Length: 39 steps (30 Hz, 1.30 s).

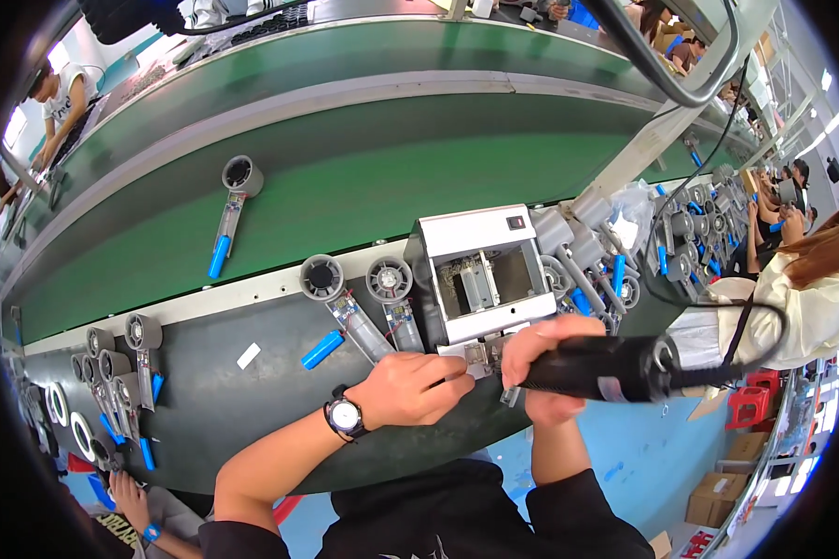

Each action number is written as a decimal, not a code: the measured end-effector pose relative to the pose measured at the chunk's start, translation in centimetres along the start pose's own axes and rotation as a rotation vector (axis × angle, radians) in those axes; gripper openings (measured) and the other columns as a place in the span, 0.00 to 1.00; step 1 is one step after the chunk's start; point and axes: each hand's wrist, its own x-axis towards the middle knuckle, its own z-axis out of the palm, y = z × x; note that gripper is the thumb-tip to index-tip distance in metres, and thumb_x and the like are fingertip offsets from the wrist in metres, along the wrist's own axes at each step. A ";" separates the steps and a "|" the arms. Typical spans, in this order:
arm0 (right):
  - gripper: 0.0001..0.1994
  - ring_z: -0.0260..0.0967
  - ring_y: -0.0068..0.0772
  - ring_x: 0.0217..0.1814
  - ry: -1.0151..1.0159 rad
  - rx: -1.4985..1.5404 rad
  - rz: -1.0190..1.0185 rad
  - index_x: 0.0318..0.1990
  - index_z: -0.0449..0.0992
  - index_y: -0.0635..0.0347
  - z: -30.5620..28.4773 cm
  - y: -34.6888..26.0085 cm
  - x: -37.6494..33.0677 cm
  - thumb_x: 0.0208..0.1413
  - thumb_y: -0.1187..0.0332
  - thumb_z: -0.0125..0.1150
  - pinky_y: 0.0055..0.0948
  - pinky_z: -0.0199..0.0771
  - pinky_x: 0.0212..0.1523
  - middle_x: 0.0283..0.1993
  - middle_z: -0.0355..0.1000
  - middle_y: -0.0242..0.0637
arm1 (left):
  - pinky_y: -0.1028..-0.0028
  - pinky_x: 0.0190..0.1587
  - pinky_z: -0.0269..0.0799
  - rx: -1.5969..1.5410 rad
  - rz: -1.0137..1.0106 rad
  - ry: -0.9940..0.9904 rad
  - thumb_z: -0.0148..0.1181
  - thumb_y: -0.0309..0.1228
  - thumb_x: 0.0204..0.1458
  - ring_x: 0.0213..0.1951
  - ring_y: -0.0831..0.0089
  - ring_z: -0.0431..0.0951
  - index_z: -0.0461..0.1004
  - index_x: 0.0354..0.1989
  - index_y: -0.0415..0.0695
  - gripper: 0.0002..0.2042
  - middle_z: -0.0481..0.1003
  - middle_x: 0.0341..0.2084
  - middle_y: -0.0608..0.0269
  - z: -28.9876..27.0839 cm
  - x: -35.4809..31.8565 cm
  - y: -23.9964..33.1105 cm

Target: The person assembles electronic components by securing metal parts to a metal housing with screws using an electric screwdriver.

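Observation:
My right hand (pixel 552 359) is wrapped round a black electric screwdriver (pixel 606 368), which lies nearly level with its cable running off to the right. Just in front of the white screw feeder (pixel 471 331), my left hand (pixel 410 389) has its fingers pinched together; whatever they hold is hidden. Small screws show inside the feeder's opening. Left of the feeder lie two grey handheld fans with opened handles: one fan (pixel 323 278) with a blue battery (pixel 323 350) beside it, another fan (pixel 389 279) with its handle end close to my left hand.
A green conveyor belt (pixel 345 177) runs behind the bench, carrying one fan (pixel 239 177). More fans (pixel 144 335) stand at the left, and a heap of fans (pixel 587 242) lies right of the feeder. A slanted metal post (pixel 648 154) rises behind it. Other people sit at both sides.

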 end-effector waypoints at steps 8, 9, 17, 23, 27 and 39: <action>0.43 0.63 0.27 0.14 -0.007 0.070 0.244 0.49 0.60 0.68 0.1 -0.2 1.3 0.48 0.32 0.61 0.25 0.65 0.16 0.18 0.64 0.35 | 0.75 0.21 0.72 -0.001 -0.003 -0.014 0.64 0.24 0.37 0.22 0.72 0.76 0.75 0.37 0.46 0.15 0.74 0.33 0.65 0.1 0.0 0.0; 0.43 0.63 0.27 0.14 -0.002 0.068 0.250 0.49 0.60 0.68 0.2 -0.3 1.3 0.48 0.32 0.61 0.24 0.65 0.16 0.18 0.64 0.35 | 0.75 0.21 0.72 -0.001 -0.003 -0.016 0.65 0.24 0.37 0.23 0.72 0.76 0.75 0.38 0.46 0.15 0.74 0.33 0.65 0.0 0.0 0.0; 0.43 0.64 0.28 0.14 0.027 0.078 0.286 0.49 0.61 0.69 0.3 -0.3 1.4 0.46 0.32 0.64 0.24 0.67 0.15 0.18 0.65 0.35 | 0.74 0.22 0.73 0.006 0.003 -0.021 0.65 0.25 0.37 0.24 0.72 0.76 0.75 0.38 0.46 0.16 0.74 0.34 0.66 0.0 0.0 -0.1; 0.43 0.63 0.28 0.14 0.033 0.104 0.273 0.49 0.61 0.68 0.3 -0.3 1.4 0.46 0.33 0.64 0.25 0.67 0.15 0.18 0.64 0.35 | 0.74 0.23 0.74 0.010 0.006 -0.021 0.65 0.24 0.37 0.24 0.72 0.76 0.75 0.38 0.46 0.16 0.73 0.34 0.66 0.0 0.0 0.0; 0.43 0.63 0.28 0.13 0.030 0.106 0.272 0.49 0.61 0.68 0.2 -0.3 1.4 0.46 0.32 0.63 0.25 0.66 0.15 0.17 0.64 0.35 | 0.74 0.23 0.73 0.014 0.003 -0.022 0.65 0.24 0.37 0.23 0.72 0.76 0.75 0.38 0.46 0.15 0.73 0.34 0.66 -0.1 0.1 0.1; 0.39 0.58 0.27 0.10 0.066 0.143 0.136 0.51 0.57 0.66 0.6 -1.3 1.9 0.57 0.31 0.48 0.26 0.64 0.13 0.16 0.59 0.33 | 0.74 0.23 0.74 -0.025 -0.010 0.007 0.68 0.29 0.41 0.24 0.71 0.77 0.75 0.38 0.45 0.14 0.74 0.34 0.65 -0.1 0.1 0.2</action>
